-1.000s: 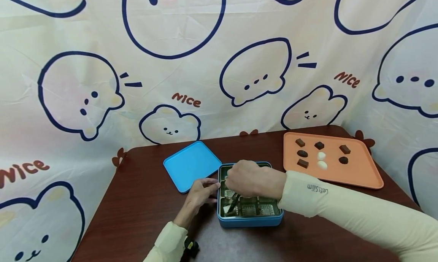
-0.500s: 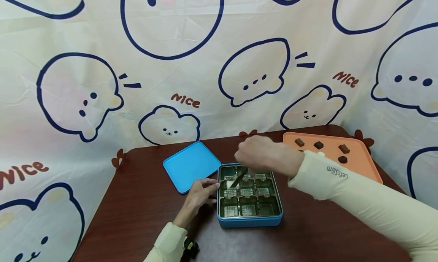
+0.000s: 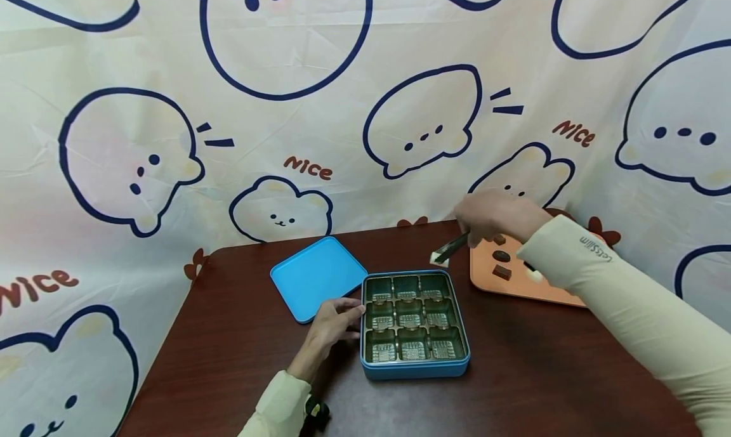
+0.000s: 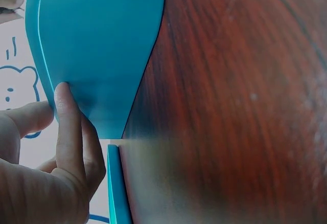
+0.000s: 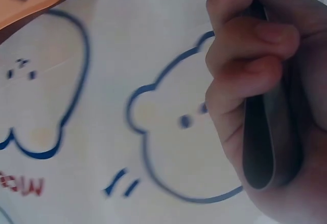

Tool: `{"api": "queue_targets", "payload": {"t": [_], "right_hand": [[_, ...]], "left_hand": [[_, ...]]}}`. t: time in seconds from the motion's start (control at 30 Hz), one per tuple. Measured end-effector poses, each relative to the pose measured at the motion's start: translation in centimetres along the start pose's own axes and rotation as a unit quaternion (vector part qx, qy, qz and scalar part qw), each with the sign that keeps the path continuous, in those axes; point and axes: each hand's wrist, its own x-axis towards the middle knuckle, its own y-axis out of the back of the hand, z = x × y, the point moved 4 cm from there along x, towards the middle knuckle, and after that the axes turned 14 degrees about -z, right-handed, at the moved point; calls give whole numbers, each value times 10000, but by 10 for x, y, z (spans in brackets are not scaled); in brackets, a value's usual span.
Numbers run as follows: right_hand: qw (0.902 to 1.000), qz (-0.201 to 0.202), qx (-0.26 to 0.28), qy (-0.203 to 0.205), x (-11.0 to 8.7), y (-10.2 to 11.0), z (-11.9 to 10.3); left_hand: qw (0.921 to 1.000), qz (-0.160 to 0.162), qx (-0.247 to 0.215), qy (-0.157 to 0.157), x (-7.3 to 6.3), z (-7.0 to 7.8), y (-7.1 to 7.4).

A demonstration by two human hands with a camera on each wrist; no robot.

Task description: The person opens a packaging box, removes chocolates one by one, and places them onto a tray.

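Note:
A blue tin with a gold-brown compartment insert stands in the middle of the table; no chocolates show in its compartments. My left hand rests at its left side. In the left wrist view, the fairly straight fingers touch the tin's outer wall and rim. Up by the tray's near-left corner, my right hand grips dark metal tongs, whose tips point down-left and look pale. Whether something white sits between them I cannot tell. Its fingers curl round the tongs in the right wrist view.
An orange tray at the right bears brown chocolates and a white piece; my right arm covers much of it. The blue lid lies left of the tin. A printed curtain hangs behind the table.
My right hand has lifted the tongs out of the tin and swung up and right toward the orange tray, uncovering the compartments. The left hand and the tin have stayed put.

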Motion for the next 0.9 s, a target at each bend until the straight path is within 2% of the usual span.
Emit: {"api": "queue_targets", "payload": {"t": [0.2, 0.47, 0.63, 0.73, 0.9], "right_hand": [[9986, -189, 470, -135, -2, -8, 42], [9966, -396, 525, -496, -6, -21, 86], [9928, -495, 778, -768, -11, -34, 109], [9889, -639, 915, -981, -14, -44, 123], [9833, -1023, 1029, -1095, -13, -59, 145]], "left_hand": [[9999, -55, 10, -95, -2, 2, 0], [10000, -1, -17, -29, -1, 0, 1], [10000, -13, -46, -27, -1, -1, 1], [10000, -36, -38, -42, -1, -2, 0], [10000, -14, -46, -19, -1, -3, 1]]}}
